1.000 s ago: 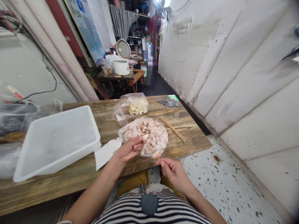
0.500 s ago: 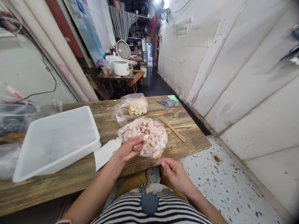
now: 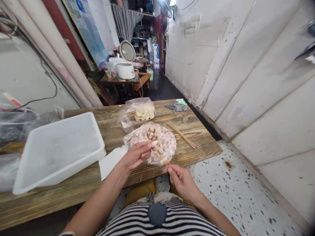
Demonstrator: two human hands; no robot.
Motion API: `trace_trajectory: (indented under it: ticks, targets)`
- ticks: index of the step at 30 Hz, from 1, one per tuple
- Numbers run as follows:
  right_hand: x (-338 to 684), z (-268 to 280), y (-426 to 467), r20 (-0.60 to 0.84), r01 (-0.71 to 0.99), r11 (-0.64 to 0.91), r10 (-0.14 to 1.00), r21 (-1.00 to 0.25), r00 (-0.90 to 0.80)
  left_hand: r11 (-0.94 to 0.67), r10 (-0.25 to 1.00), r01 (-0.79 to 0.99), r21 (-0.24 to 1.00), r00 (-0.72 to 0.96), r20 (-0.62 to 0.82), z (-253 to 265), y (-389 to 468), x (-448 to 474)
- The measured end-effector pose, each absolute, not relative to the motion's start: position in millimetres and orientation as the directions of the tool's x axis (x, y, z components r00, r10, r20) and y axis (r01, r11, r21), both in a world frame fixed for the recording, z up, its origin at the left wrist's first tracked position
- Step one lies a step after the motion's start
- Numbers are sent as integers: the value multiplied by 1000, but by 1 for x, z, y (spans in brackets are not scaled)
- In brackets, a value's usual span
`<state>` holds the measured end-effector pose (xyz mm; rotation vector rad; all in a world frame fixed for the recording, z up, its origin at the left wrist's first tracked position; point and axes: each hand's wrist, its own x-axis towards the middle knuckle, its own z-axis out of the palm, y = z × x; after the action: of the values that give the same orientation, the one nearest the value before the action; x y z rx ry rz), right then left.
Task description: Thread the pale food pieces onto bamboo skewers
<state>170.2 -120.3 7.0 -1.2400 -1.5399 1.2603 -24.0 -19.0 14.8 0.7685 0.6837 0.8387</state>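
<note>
My left hand (image 3: 139, 154) pinches a pale garlic clove (image 3: 154, 143) between thumb and fingertips, over the near left side of a clear plastic bag (image 3: 168, 139) full of garlic cloves. Closed on the lower end of a thin wooden skewer (image 3: 159, 155), my right hand (image 3: 180, 178) is just off the table's front edge. A garlic clove (image 3: 164, 161) is threaded on the skewer near the right fingers. The skewer slants up toward the left hand's clove; whether its tip touches that clove I cannot tell.
Beyond the garlic lies a bag of skewered pale slices (image 3: 144, 114). Loose skewers (image 3: 181, 134) and a crumpled grey glove (image 3: 177, 107) are to the right. A white plastic tray (image 3: 60, 147) and white paper (image 3: 112, 162) lie left on the wooden table (image 3: 206, 144).
Both hands stay nearly where they were, still holding clove and skewer. The threaded clove looks slightly turned. The whole view has shifted a little.
</note>
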Motion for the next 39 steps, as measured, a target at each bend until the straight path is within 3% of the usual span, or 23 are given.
trace_trajectory:
  ticks: [7,13,20,32,39]
  targets:
    - [166,10,-116,20,206,69,972,-976,-233,330,929,-590,737,341,-142,18,-27,-11]
    - [166,11,-117,36,141,66,978,-988,-205,398,909,-689,605,383,-163,15,-34,-3]
    - [166,7,-120,34,157,68,977,-985,-209,335,939,-703,627,302,-163,20,-39,-1]
    - [164,4,-118,111,247,150,980,-957,-164,486,866,-583,652,419,-272,16,-52,5]
    - [167,2,-110,133,298,173,980,-939,-149,533,819,-547,645,525,-232,13,-63,14]
